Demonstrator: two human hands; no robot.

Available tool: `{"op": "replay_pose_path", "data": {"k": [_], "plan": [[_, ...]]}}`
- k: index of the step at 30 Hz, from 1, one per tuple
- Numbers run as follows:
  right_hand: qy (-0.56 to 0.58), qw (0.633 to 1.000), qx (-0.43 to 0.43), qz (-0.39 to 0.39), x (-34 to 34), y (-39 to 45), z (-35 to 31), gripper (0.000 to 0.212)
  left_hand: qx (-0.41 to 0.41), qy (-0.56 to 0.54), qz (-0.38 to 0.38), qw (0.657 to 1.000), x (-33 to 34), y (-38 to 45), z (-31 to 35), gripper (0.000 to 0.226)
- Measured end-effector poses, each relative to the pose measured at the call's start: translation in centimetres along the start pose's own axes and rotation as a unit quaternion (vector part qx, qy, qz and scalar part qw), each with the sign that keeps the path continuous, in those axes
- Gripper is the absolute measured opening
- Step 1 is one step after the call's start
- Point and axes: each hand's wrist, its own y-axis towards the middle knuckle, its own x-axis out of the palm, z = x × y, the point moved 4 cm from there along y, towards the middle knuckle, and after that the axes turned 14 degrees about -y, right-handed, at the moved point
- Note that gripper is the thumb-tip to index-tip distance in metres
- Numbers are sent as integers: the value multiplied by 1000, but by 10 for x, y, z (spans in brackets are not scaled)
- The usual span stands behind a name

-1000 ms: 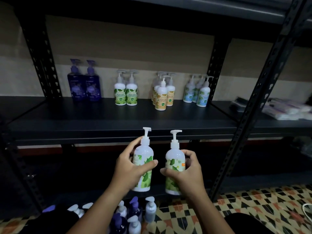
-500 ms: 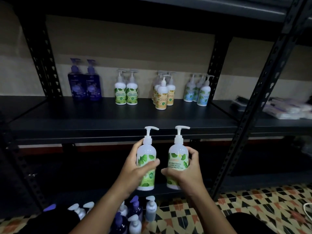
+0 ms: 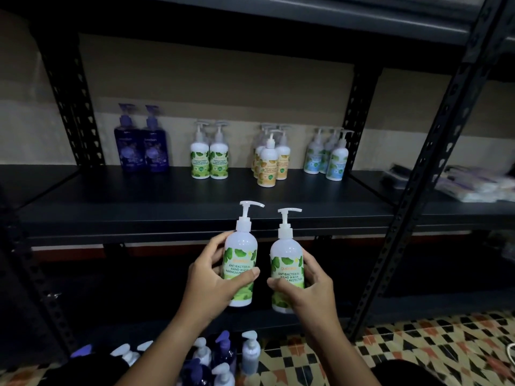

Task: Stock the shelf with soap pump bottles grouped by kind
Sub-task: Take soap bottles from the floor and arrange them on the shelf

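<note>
My left hand (image 3: 207,280) grips a white pump bottle with a green leaf label (image 3: 241,254), held upright below the shelf's front edge. My right hand (image 3: 309,288) grips a second green-label bottle (image 3: 287,263) beside it, slightly lower. Both labels face me. On the dark shelf (image 3: 195,201), along the back, stand two purple bottles (image 3: 140,146), two green-label bottles (image 3: 209,158), a cluster of orange-label bottles (image 3: 269,160) and a cluster of blue-label bottles (image 3: 327,156).
Several purple and white pump bottles (image 3: 220,358) stand on the floor below my arms. A black slotted upright (image 3: 426,162) rises at the right. Flat wrapped packs (image 3: 473,182) lie on the neighbouring shelf. Patterned floor tiles (image 3: 418,352) show at the lower right.
Both hands have turned the two green-label bottles so the printed fronts face me and lifted them a little toward the shelf edge.
</note>
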Motion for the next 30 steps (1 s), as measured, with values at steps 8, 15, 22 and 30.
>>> {"op": "replay_pose_path", "data": {"k": [8, 15, 22, 30], "plan": [[34, 998, -41, -30, 23, 14, -16, 72, 51, 43, 9, 998, -13, 21, 25, 73], [32, 993, -109, -14, 54, 59, -48, 73, 114, 72, 28, 990, -39, 60, 59, 81], [11, 987, -157, -12, 90, 111, -78, 74, 144, 73, 81, 984, -63, 104, 72, 84], [-44, 987, -157, -4, 122, 149, -73, 75, 154, 57, 136, 977, -73, 125, 66, 98]]}}
